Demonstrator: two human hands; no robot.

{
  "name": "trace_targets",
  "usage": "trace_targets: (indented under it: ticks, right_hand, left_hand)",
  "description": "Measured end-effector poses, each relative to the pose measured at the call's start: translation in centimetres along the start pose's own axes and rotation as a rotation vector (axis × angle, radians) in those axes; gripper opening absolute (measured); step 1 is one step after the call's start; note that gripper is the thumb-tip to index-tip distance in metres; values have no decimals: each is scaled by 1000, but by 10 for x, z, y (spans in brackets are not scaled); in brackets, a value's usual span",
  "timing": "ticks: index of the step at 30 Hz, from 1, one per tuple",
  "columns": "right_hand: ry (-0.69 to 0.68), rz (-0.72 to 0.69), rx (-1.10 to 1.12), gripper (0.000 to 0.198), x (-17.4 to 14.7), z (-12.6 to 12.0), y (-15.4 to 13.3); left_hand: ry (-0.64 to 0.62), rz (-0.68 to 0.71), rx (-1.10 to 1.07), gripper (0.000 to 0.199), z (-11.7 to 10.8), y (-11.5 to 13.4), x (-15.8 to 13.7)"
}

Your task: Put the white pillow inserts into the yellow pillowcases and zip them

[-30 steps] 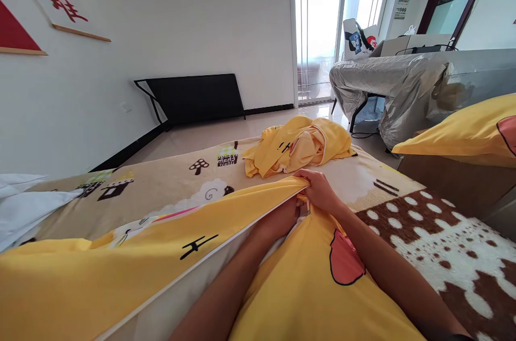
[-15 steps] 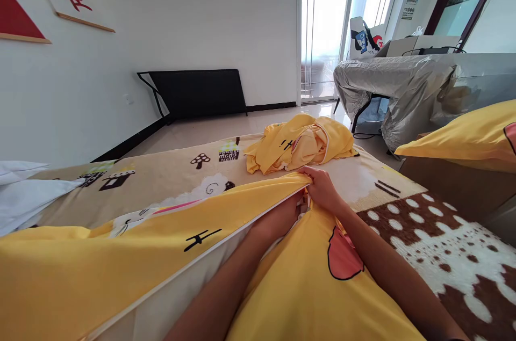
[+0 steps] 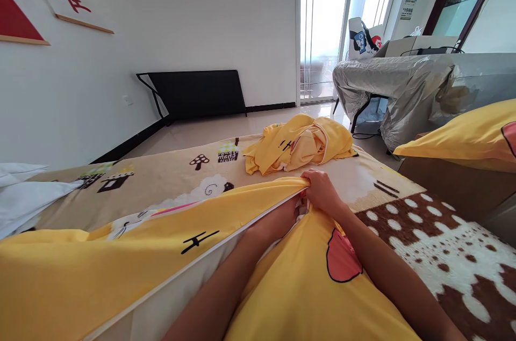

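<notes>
A yellow pillowcase (image 3: pixel 306 282) printed with a pink cheek and black strokes spreads across the front of the view. My right hand (image 3: pixel 321 190) is closed on its gathered edge, fingers wrapped round the cloth. Just left of it is my left hand (image 3: pixel 288 215), reaching in under the raised flap (image 3: pixel 133 263), along the pale inner side. Its fingers are mostly hidden, but the cloth bunches tightly at them and the hand looks closed. A crumpled heap of matching yellow cloth (image 3: pixel 298 142) lies beyond my hands.
Beneath everything lies a beige and brown patterned blanket (image 3: pixel 431 244). White bedding (image 3: pixel 32 196) is at the left edge. A yellow pillow (image 3: pixel 463 129) rests on a brown box (image 3: pixel 443 177) at the right. Farther back are a silver-covered table (image 3: pixel 374 70) and a folded black frame (image 3: pixel 197 94).
Both hands keep their hold at nearly the same spot. The view has shifted very slightly; the flap's edge sits a touch lower.
</notes>
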State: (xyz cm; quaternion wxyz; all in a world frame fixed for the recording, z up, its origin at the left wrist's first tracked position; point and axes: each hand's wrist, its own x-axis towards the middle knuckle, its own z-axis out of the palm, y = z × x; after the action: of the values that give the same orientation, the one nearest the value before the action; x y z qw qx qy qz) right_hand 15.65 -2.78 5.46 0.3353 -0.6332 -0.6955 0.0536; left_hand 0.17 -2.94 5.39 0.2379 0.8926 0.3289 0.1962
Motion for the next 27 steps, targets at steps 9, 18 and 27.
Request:
trace_targets:
  ticks: [9,18,27]
  right_hand:
    - [51,-38,107,28,1,-1,0]
    - [94,-66,118,26,2,0,1]
    - [1,-105,254,28,1,-9,-5]
  left_hand:
    - [231,-13,180,32,-7,6,-10]
    - [155,75,-101,29,-6,-3,-17]
    - [247,9,-331,26,1,-4,-7]
